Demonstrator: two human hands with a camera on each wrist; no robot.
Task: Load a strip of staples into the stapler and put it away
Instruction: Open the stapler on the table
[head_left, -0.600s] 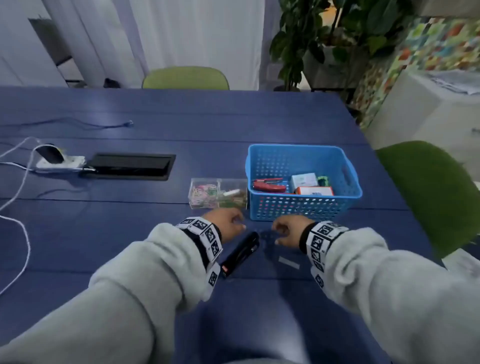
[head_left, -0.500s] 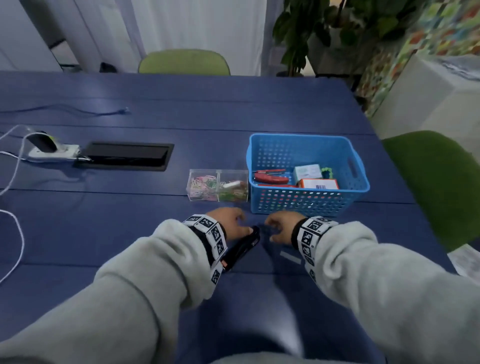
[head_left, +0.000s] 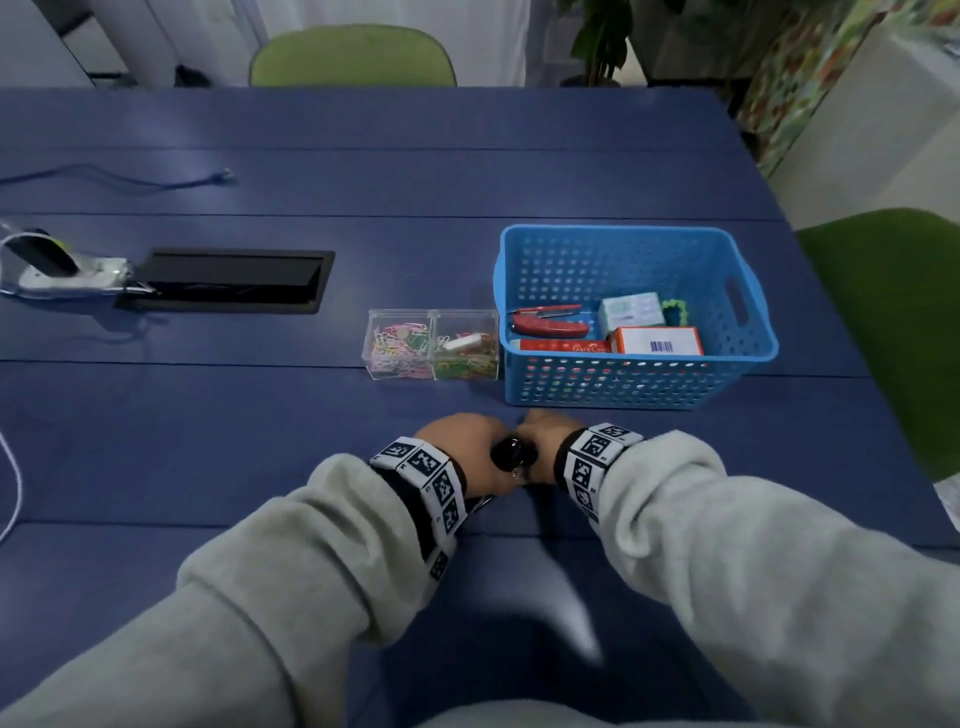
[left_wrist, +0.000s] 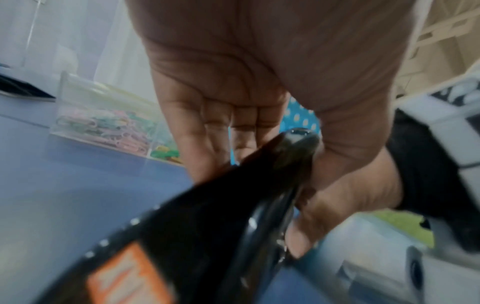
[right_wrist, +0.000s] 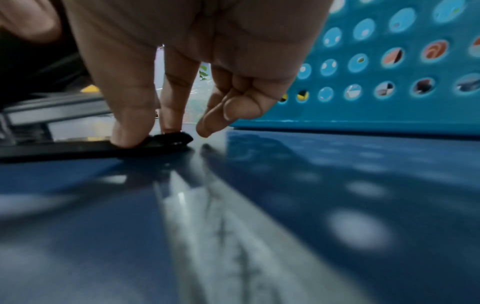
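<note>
The black stapler (head_left: 511, 456) lies on the blue table (head_left: 260, 441) in front of the basket, hinged open. My left hand (head_left: 462, 447) grips its raised top cover (left_wrist: 221, 205), which carries an orange label, between thumb and fingers. My right hand (head_left: 545, 440) is right beside it. Its thumb (right_wrist: 130, 123) and forefinger pinch the front tip of the flat black base (right_wrist: 166, 139) against the table. The metal staple rail (right_wrist: 52, 111) stands lifted above the base. No staple strip shows; the spot under my right wrist is hidden.
A blue perforated basket (head_left: 639, 387) stands just beyond my hands. It holds a red stapler (head_left: 550, 323) and small boxes. To its left is a clear box of coloured paper clips (head_left: 431, 345). Further left are a black cable hatch (head_left: 228, 280) and a white power strip.
Both hands have come together over the stapler. The left hand has swung its top cover up, and the right hand has moved left onto the base tip. The small strip by my right wrist is now covered.
</note>
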